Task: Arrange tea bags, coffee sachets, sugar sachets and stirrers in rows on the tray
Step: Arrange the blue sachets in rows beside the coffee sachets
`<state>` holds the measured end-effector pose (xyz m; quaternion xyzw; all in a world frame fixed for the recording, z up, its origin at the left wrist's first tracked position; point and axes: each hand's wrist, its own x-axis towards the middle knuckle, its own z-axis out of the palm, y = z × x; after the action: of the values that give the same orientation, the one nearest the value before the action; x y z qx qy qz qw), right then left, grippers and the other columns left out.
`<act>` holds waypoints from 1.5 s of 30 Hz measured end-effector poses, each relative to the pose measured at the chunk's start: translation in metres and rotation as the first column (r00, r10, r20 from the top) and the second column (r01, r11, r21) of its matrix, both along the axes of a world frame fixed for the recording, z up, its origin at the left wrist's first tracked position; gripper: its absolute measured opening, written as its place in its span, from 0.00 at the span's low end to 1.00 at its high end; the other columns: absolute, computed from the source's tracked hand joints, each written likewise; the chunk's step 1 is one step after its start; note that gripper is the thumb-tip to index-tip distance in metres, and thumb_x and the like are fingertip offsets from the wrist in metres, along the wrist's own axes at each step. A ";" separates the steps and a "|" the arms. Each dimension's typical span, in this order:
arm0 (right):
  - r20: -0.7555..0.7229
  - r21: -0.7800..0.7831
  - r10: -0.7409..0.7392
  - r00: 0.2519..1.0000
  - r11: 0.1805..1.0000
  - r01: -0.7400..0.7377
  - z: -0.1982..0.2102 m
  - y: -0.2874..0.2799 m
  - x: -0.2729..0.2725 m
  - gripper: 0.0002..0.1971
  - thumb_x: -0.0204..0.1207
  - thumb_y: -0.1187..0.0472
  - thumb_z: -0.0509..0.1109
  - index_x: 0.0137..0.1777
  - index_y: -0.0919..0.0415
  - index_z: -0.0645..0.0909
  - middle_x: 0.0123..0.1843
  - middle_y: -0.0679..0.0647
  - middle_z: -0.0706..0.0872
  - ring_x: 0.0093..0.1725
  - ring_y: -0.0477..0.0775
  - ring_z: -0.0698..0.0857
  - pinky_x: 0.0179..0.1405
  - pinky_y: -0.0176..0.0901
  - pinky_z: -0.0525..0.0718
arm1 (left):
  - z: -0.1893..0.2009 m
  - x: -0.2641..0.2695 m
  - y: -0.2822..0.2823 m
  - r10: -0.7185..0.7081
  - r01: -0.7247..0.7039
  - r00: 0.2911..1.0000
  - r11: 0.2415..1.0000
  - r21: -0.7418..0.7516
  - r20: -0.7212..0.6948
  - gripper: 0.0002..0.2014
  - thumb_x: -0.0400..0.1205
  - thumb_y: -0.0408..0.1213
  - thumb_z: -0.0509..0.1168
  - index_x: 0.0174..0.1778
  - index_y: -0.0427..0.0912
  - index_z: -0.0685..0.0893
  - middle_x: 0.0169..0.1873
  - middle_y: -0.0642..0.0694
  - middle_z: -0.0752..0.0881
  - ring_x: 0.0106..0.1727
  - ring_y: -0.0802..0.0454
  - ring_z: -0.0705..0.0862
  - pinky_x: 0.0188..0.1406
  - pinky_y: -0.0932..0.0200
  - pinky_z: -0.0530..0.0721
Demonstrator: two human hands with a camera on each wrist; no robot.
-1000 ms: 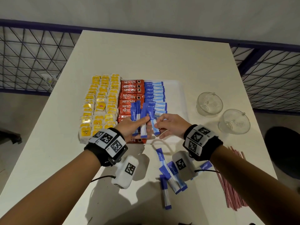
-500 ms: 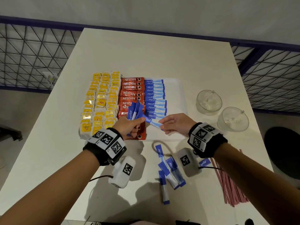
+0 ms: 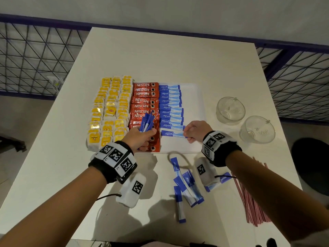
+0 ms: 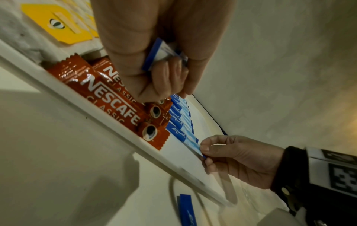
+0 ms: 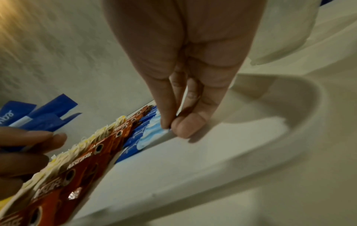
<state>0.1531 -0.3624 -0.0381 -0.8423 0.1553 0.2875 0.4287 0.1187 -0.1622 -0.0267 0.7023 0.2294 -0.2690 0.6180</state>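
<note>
Sachets in rows on flat white rectangular tray [image 3: 197,97], on pale table [image 3: 160,56].
Held in left hand [image 3: 138,138]: gripped bunch of blue paper sugar sachets [image 3: 146,123]. Pinched by right hand [image 3: 195,131]: single blue-and-white sugar sachet [image 3: 171,134], laid nearest in blue row.

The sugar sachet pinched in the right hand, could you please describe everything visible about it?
The sugar sachet is a slim paper stick, dark blue with white "equal" script at one end, pale blue at the other. It lies flat across the white tray, nearest in the sugar row, beside the Nescafe sachets. The right hand pinches its pale end.
</note>
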 end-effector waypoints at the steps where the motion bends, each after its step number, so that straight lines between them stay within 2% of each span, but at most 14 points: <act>1: 0.007 -0.011 -0.004 1.000 1.000 0.004 0.000 0.001 0.001 0.09 0.74 0.70 0.71 0.35 0.60 0.76 0.31 0.56 0.81 0.28 0.50 0.80 0.37 0.35 0.82 | 0.000 0.000 0.000 -0.001 0.001 1.000 1.000 -0.006 -0.003 0.07 0.82 0.36 0.64 0.40 0.42 0.74 0.23 0.49 0.67 0.12 0.61 0.64 0.11 0.69 0.64; 4: 0.023 -0.021 -0.013 1.000 1.000 0.014 -0.001 0.001 0.003 0.09 0.73 0.69 0.72 0.36 0.60 0.75 0.30 0.55 0.81 0.26 0.48 0.81 0.31 0.31 0.82 | 0.000 0.001 0.001 0.000 0.000 1.000 1.000 -0.013 -0.012 0.06 0.82 0.36 0.65 0.42 0.42 0.75 0.23 0.49 0.68 0.12 0.61 0.64 0.12 0.68 0.64; 7: 0.035 -0.008 -0.028 0.999 1.000 0.028 -0.002 0.001 0.003 0.12 0.72 0.70 0.73 0.33 0.59 0.74 0.29 0.55 0.81 0.20 0.43 0.81 0.23 0.26 0.81 | 0.000 0.001 0.000 0.000 -0.001 1.000 1.000 -0.021 -0.020 0.05 0.82 0.36 0.65 0.46 0.41 0.75 0.24 0.49 0.69 0.13 0.61 0.65 0.12 0.68 0.65; 12: 0.043 -0.006 -0.045 0.998 0.999 0.046 -0.006 0.002 0.005 0.12 0.72 0.70 0.73 0.33 0.59 0.73 0.29 0.55 0.82 0.25 0.46 0.81 0.34 0.35 0.84 | 0.000 0.001 -0.001 -0.004 0.003 1.000 1.000 -0.028 -0.028 0.08 0.82 0.36 0.65 0.52 0.37 0.75 0.24 0.49 0.68 0.13 0.61 0.65 0.13 0.68 0.64; 16: 0.034 0.010 -0.066 0.997 0.998 0.066 -0.006 0.003 0.005 0.12 0.73 0.71 0.72 0.33 0.60 0.73 0.29 0.55 0.82 0.24 0.46 0.81 0.32 0.34 0.85 | -0.001 0.001 -0.001 0.009 -0.011 0.999 0.999 -0.043 -0.040 0.08 0.82 0.35 0.65 0.52 0.37 0.75 0.22 0.49 0.67 0.13 0.61 0.64 0.12 0.69 0.63; 20: 0.022 0.011 -0.081 0.996 0.997 0.080 -0.007 0.004 0.008 0.13 0.72 0.71 0.72 0.32 0.60 0.73 0.29 0.56 0.82 0.18 0.42 0.81 0.32 0.34 0.85 | -0.001 0.001 -0.001 0.013 -0.015 0.999 0.999 -0.045 -0.046 0.08 0.82 0.35 0.65 0.52 0.37 0.75 0.23 0.49 0.68 0.12 0.62 0.64 0.11 0.69 0.63; 24: -0.002 0.003 -0.085 0.996 0.996 0.085 -0.006 0.006 0.011 0.12 0.73 0.70 0.72 0.33 0.60 0.73 0.30 0.56 0.82 0.29 0.50 0.82 0.45 0.42 0.85 | -0.001 0.001 0.000 0.011 -0.014 0.998 0.998 -0.066 -0.056 0.07 0.82 0.35 0.65 0.52 0.38 0.75 0.22 0.50 0.67 0.13 0.61 0.64 0.11 0.69 0.63; 28: 0.017 -0.056 -0.129 0.991 0.990 0.130 -0.008 0.007 0.013 0.12 0.75 0.63 0.71 0.35 0.57 0.71 0.34 0.56 0.84 0.35 0.56 0.86 0.50 0.45 0.86 | -0.001 0.001 0.001 0.001 -0.007 0.998 0.997 -0.083 -0.065 0.05 0.82 0.34 0.65 0.49 0.39 0.75 0.17 0.52 0.68 0.13 0.61 0.63 0.10 0.69 0.63; 31: 0.036 -0.103 -0.103 0.994 0.989 0.106 -0.010 0.007 0.011 0.10 0.75 0.62 0.70 0.36 0.57 0.71 0.34 0.55 0.83 0.40 0.58 0.86 0.55 0.49 0.86 | 0.000 0.002 0.002 -0.009 0.003 0.998 0.997 -0.081 -0.069 0.04 0.82 0.34 0.65 0.45 0.41 0.75 0.19 0.51 0.67 0.13 0.61 0.63 0.10 0.69 0.63; 33: 0.033 -0.104 -0.059 0.998 0.993 0.062 -0.011 0.006 0.010 0.11 0.76 0.65 0.69 0.33 0.57 0.73 0.33 0.56 0.82 0.35 0.56 0.85 0.51 0.50 0.87 | 0.000 0.001 0.002 -0.011 0.005 0.998 0.997 -0.082 -0.066 0.05 0.82 0.34 0.65 0.43 0.42 0.75 0.17 0.52 0.69 0.13 0.60 0.63 0.11 0.69 0.63; 36: 0.018 -0.109 -0.034 0.999 0.993 0.035 -0.010 0.003 0.011 0.12 0.77 0.66 0.66 0.32 0.56 0.74 0.31 0.54 0.81 0.24 0.48 0.82 0.34 0.40 0.86 | 0.001 0.000 0.002 -0.016 0.011 0.998 0.997 -0.081 -0.064 0.06 0.82 0.34 0.65 0.40 0.43 0.75 0.13 0.55 0.69 0.13 0.61 0.63 0.11 0.70 0.62; 38: 0.022 -0.119 -0.032 0.999 0.992 0.034 -0.008 0.004 0.013 0.12 0.77 0.65 0.66 0.31 0.56 0.74 0.31 0.54 0.81 0.19 0.43 0.81 0.27 0.35 0.83 | 0.002 -0.001 0.002 -0.019 0.013 0.997 0.996 -0.084 -0.070 0.07 0.82 0.33 0.64 0.39 0.43 0.75 0.14 0.54 0.68 0.13 0.60 0.63 0.11 0.70 0.61; 42: 0.020 -0.103 -0.035 0.999 0.994 0.036 -0.007 0.007 0.016 0.12 0.77 0.65 0.66 0.31 0.57 0.74 0.30 0.54 0.81 0.24 0.48 0.82 0.30 0.37 0.84 | 0.002 -0.002 0.004 -0.024 0.015 0.995 0.996 -0.093 -0.097 0.08 0.82 0.34 0.64 0.38 0.44 0.74 0.17 0.52 0.67 0.13 0.60 0.62 0.11 0.69 0.60; 45: 0.037 -0.106 -0.028 0.999 0.994 0.032 -0.008 0.006 0.017 0.13 0.77 0.65 0.65 0.31 0.57 0.74 0.30 0.54 0.81 0.19 0.44 0.81 0.34 0.40 0.85 | 0.005 -0.001 0.002 -0.046 0.029 0.989 0.992 -0.122 -0.141 0.08 0.84 0.37 0.61 0.39 0.45 0.74 0.19 0.51 0.66 0.14 0.59 0.61 0.13 0.70 0.58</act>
<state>0.1697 -0.3569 -0.0459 -0.8665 0.1753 0.2573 0.3901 0.1178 -0.1605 -0.0216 0.6470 0.2433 -0.3435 0.6357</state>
